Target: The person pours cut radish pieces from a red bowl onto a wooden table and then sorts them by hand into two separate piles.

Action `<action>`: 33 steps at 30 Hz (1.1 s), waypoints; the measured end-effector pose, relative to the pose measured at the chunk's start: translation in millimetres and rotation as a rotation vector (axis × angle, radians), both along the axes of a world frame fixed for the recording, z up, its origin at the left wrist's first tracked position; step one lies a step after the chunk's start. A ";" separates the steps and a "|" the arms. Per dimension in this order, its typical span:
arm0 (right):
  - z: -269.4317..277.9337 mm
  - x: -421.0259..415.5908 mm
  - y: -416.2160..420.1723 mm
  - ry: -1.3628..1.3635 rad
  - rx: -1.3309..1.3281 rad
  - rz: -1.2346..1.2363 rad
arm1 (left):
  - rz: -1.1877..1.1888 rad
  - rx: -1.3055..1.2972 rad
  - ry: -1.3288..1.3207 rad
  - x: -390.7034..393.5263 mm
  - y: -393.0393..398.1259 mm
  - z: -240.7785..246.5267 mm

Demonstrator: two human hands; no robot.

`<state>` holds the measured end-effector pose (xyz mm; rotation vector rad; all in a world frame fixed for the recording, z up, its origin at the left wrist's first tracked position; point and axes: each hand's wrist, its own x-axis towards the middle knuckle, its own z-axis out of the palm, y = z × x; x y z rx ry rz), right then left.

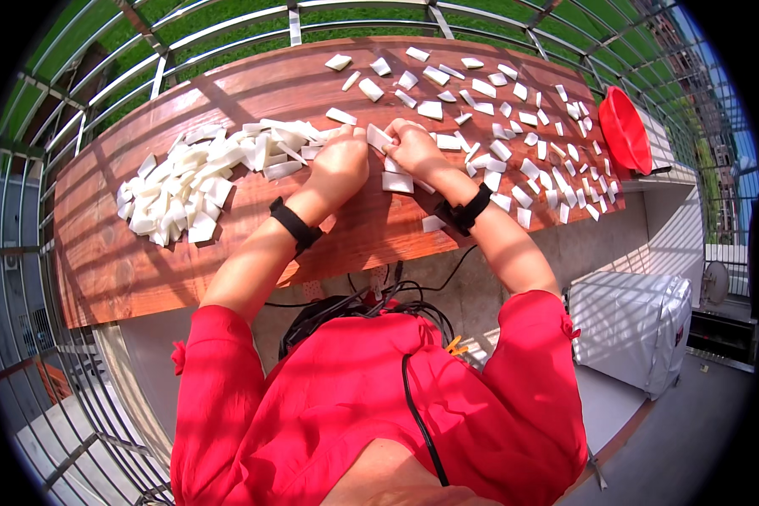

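A heap of flat white slices [177, 190], seemingly a cut vegetable such as radish, lies on the left of the reddish-brown wooden board [240, 265]. My left hand [341, 158] is at the right end of this heap with its fingers curled; whether it pinches a slice is hidden. Between the thumb and fingers of my right hand [416, 148] is one white slice [378, 137]. Another slice [341, 116] lies just beyond my left fingertips. To the right, many separate slices [430, 110] are spread over the board, some overlapping near my right wrist.
Metal bars [240, 28] fence the board's far side. A red plastic basin [626, 131] leans at the right end. Black cables [411, 288] hang below the near edge, in front of me. A silvery covered box [629, 329] stands on the lower right.
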<state>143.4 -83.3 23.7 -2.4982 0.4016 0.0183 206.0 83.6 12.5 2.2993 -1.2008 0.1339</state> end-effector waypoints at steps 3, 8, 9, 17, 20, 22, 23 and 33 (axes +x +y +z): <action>-4.4 9.5 -15.5 -0.010 0.068 -0.062 | 0.019 -0.030 0.108 7.0 -2.0 4.1; 12.1 -5.3 -36.1 -0.181 -0.240 -0.098 | 0.135 -0.104 0.520 18.8 -1.5 7.4; 16.0 -11.0 -43.6 -0.168 -0.250 -0.108 | 0.133 -0.131 0.534 19.1 -1.7 6.6; -3.1 -48.1 -69.3 -0.054 -0.215 -0.060 | 0.080 0.039 0.359 6.5 -16.1 8.0; -0.1 -46.9 -46.1 -0.108 -0.557 0.003 | -0.004 -0.006 0.234 -3.5 2.0 12.8; 1.0 -44.0 -42.1 -0.064 -0.587 0.023 | -0.017 0.023 0.192 -11.3 16.1 18.2; 0.6 -44.1 -42.9 -0.053 -0.555 0.035 | -0.027 -0.004 0.271 -15.6 24.0 23.3; -0.6 -50.5 -64.7 0.032 -0.656 0.011 | 0.114 -0.168 0.469 -56.9 125.5 12.3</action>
